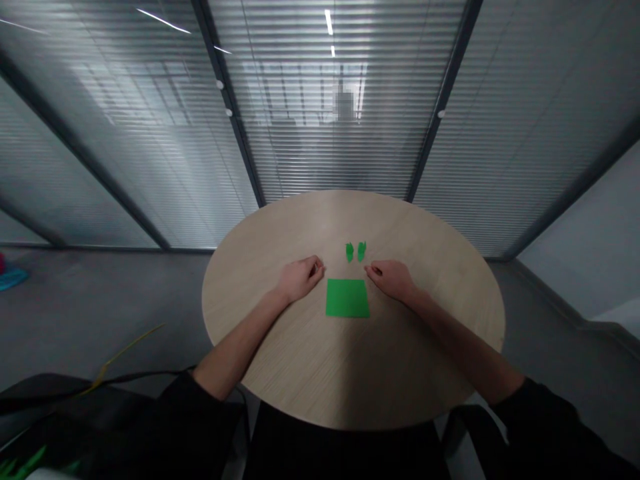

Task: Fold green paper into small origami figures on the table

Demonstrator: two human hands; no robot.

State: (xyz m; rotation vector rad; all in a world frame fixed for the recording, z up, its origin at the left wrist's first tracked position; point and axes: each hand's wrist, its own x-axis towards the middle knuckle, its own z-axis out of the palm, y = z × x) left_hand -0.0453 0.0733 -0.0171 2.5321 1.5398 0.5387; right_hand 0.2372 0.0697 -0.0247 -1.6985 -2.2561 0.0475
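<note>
A green square sheet of paper (347, 298) lies flat on the round wooden table (300, 373). My left hand (300, 278) rests on the table just left of the sheet's upper corner, fingers curled in, nothing visible in them. My right hand (391, 278) rests just right of the upper right corner, fingers also curled with nothing seen in them. Neither hand clearly touches the sheet. Two small folded green paper figures (355, 251) stand side by side behind the sheet, between the two hands.
Glass walls with horizontal blinds (330, 120) and dark frames stand behind the table. Grey floor surrounds it. A dark chair or bag with a cable (60, 400) sits at lower left, with green bits at the bottom corner.
</note>
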